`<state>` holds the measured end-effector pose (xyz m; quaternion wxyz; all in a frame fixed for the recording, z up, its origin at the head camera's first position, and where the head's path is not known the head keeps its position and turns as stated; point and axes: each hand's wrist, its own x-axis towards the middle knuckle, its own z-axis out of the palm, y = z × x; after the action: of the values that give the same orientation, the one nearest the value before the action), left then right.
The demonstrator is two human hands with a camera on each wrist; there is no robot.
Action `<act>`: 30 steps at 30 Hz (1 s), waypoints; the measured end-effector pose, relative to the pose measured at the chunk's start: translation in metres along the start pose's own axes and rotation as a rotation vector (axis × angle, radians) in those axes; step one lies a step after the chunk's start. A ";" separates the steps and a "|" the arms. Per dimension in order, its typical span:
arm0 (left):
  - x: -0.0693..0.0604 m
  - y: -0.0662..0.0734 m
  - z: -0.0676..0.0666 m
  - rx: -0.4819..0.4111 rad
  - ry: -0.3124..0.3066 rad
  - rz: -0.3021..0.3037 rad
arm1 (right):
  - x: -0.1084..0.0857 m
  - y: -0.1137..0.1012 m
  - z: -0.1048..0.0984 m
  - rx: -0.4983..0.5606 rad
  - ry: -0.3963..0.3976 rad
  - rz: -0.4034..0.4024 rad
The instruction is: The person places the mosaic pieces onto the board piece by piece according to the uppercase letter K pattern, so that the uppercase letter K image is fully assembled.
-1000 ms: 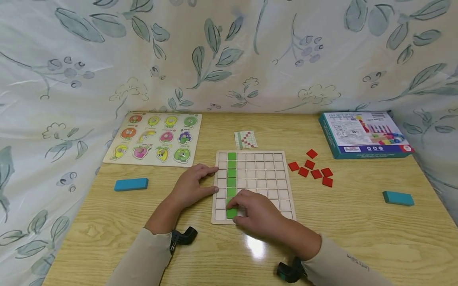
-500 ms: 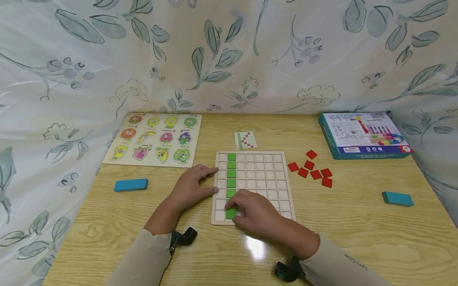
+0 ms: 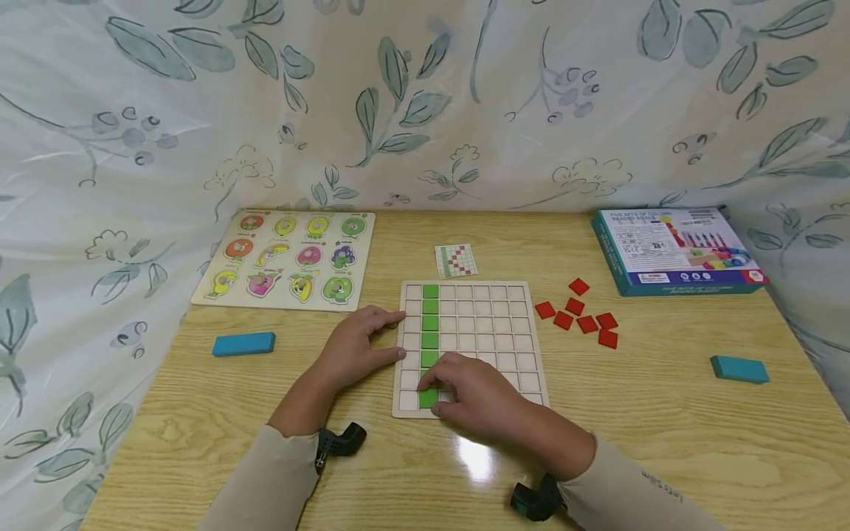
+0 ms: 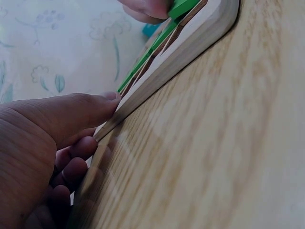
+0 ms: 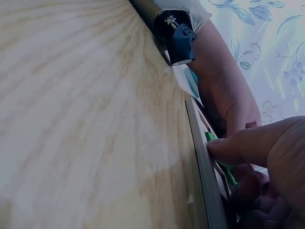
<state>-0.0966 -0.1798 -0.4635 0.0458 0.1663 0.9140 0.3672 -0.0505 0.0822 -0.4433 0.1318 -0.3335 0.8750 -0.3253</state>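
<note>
A wooden grid board (image 3: 485, 342) lies on the table, with green square tiles (image 3: 430, 306) running down its second column from the left. My right hand (image 3: 479, 394) pinches the lowest green tile (image 3: 428, 399) at the board's near edge; in the left wrist view that tile (image 4: 183, 6) looks slightly tilted and raised. Along the board's left edge rest the thumb and index finger of my left hand (image 3: 355, 348). The left wrist view shows its thumb (image 4: 102, 102) against the wooden rim. My right fingers partly cover the tile just above the lowest one.
Several red square tiles (image 3: 575, 306) lie loose right of the board. Behind it is a small pattern card (image 3: 456, 259). A fruit puzzle board (image 3: 282, 258) stands back left, a boxed toy set (image 3: 677, 251) back right. Blue blocks (image 3: 243, 344) flank both sides.
Both hands stay almost where they were, the right still pinching the lowest green tile and the left at the board's edge. Only a tiny shift of the head view shows.
</note>
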 end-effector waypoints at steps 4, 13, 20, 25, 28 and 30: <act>0.000 -0.001 0.001 0.003 0.000 0.004 | 0.000 0.001 -0.001 -0.005 -0.014 -0.017; 0.001 -0.003 0.002 0.017 0.005 0.013 | 0.000 0.004 0.000 -0.014 -0.028 -0.023; 0.000 -0.002 0.002 0.014 0.009 0.018 | -0.002 0.005 0.001 -0.015 -0.019 -0.037; 0.000 -0.001 0.001 0.010 0.015 0.022 | -0.002 0.006 0.002 -0.016 -0.010 -0.045; 0.000 -0.001 0.002 0.006 0.013 0.016 | -0.003 0.006 0.003 -0.019 -0.008 -0.044; 0.000 -0.002 0.002 0.008 0.013 0.017 | -0.004 0.007 0.003 -0.018 -0.005 -0.045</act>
<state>-0.0966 -0.1796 -0.4664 0.0360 0.1717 0.9143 0.3651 -0.0493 0.0869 -0.4500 0.1236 -0.3551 0.8699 -0.3193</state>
